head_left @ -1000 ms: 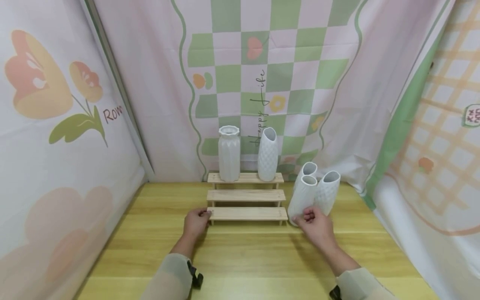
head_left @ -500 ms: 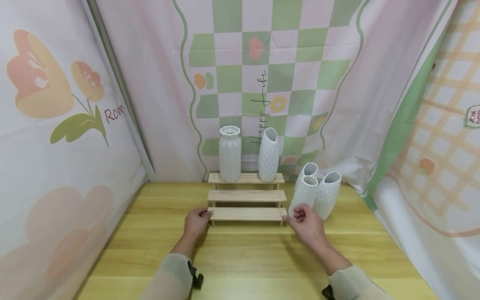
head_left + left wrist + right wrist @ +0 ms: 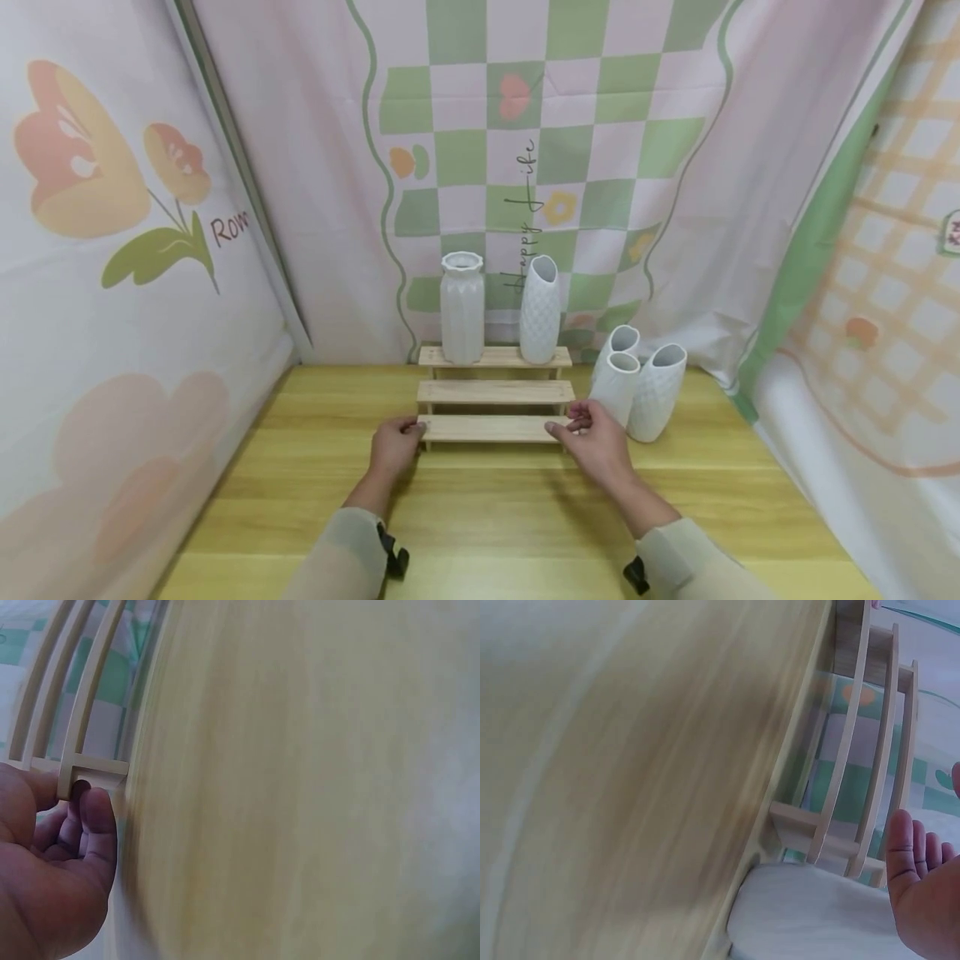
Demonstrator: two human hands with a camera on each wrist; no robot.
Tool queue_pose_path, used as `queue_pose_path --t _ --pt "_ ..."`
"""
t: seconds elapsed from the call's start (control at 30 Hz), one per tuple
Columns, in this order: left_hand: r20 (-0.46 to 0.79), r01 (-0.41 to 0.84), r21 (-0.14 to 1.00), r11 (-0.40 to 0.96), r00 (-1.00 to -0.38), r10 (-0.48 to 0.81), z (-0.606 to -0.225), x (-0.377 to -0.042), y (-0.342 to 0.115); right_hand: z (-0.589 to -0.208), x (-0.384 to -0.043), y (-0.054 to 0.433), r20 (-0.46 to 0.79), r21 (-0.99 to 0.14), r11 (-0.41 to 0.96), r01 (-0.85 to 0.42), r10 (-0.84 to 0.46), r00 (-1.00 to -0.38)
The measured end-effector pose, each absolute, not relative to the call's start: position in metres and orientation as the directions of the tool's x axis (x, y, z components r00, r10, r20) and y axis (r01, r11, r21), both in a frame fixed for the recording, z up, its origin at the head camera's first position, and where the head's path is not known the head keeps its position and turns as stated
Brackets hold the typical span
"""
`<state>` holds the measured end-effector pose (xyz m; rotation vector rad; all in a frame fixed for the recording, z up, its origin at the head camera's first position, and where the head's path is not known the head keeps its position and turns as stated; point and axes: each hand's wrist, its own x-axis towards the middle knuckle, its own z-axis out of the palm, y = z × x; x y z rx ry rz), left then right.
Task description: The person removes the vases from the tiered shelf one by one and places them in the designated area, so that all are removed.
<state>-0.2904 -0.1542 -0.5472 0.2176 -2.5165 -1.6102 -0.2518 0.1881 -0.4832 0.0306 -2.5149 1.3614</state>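
Observation:
A three-step wooden stand (image 3: 495, 428) is on the table. My left hand (image 3: 396, 446) pinches the left end of its lowest step between thumb and fingers, as the left wrist view also shows. My right hand (image 3: 600, 442) hovers by the right end of that step, thumb and fingers apart, holding nothing. On the top step stand a white fluted vase (image 3: 462, 312) on the left and a white diamond-textured vase (image 3: 540, 312) on the right. Just beyond my right hand is a white ribbed vase (image 3: 619, 387), its lower part hidden by the hand.
Two more white vases stand close to the ribbed one: a textured vase (image 3: 657, 396) on the right and a partly hidden vase (image 3: 623, 337) behind. The wooden table (image 3: 480, 533) reaches back to a checkered curtain (image 3: 573, 158). Printed cloth hangs on both sides.
My right hand has moved left, from the front of the ribbed vase to the right end of the lowest step. The left hand has kept its grip; the stand and vases have not moved.

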Motion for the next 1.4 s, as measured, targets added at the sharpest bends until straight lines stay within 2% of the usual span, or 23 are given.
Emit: queue_pose_path --t 0.63,1.07,1.4 --pt "0.028 -0.048 0.929 0.366 -0.98 -0.199 -0.545 -0.291 -0.154 -0.469 -0.276 0.177 0.228 -0.884 0.435 -0.172 0.079 -0.97" --pt "-0.002 -0.064 0.952 0.299 -0.979 -0.203 -0.551 -0.293 -0.154 -0.458 -0.297 0.17 0.286 -0.863 0.459 -0.21 0.1 -0.953" --pt "-0.003 -0.067 0.948 0.312 -0.979 -0.202 -0.55 -0.292 -0.154 -0.456 -0.314 0.166 0.27 -0.845 0.509 -0.162 0.145 -0.952"
